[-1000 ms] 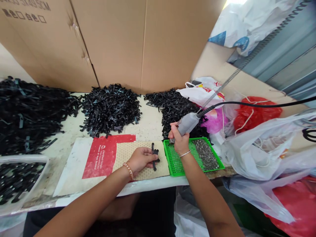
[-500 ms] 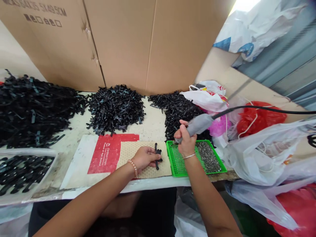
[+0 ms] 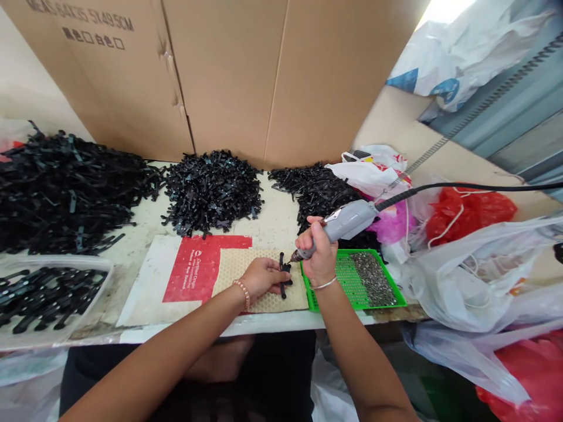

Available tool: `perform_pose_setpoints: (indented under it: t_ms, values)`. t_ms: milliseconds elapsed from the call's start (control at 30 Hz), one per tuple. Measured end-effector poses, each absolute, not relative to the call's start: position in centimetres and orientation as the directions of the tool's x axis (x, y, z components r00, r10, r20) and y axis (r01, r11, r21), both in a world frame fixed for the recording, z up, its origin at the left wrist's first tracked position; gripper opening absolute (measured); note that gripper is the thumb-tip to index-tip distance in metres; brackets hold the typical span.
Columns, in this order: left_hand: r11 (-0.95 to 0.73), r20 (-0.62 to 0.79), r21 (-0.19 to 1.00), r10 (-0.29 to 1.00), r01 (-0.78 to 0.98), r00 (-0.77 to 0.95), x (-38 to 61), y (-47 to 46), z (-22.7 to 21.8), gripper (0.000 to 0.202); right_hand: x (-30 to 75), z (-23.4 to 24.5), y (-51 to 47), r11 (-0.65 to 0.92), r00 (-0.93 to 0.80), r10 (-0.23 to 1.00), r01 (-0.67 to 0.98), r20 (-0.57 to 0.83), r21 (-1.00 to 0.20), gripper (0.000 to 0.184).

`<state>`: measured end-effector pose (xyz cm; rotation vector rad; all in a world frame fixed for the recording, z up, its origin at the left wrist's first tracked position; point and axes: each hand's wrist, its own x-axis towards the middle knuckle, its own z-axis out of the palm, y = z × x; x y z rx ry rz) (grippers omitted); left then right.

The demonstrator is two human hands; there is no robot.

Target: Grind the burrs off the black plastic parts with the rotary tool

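Note:
My left hand [image 3: 260,276] pinches a small black plastic part [image 3: 284,275] and holds it down on a beige honeycomb mat [image 3: 264,302]. My right hand [image 3: 317,258] is wrapped round a grey electric screwdriver [image 3: 345,221] with a black cable. The screwdriver's tip points down and left and sits right at the top of the black part. Just right of the mat stands a green tray [image 3: 334,296] with a heap of small metal screws [image 3: 373,280].
Three piles of black plastic parts [image 3: 213,190] lie along the back of the table before large cardboard boxes [image 3: 229,70]. A clear tub [image 3: 48,293] with more parts stands at the left. Plastic bags [image 3: 475,258] crowd the right side.
My right hand has carried the screwdriver left, from over the green tray to the black part. My left hand stays on the part.

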<state>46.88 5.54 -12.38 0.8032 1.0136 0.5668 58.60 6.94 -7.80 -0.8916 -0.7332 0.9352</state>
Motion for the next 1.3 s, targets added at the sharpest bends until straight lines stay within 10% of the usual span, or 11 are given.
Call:
perform_pose_setpoints:
  t_ms: [1300]
  values:
    - [0.608,-0.545,0.794,0.732,-0.032,0.409,47.0,5.6,-12.7,0.031,58.2,-8.9,6.9,0.283,0.311,0.933,-0.317,0.182,-0.905,0.029]
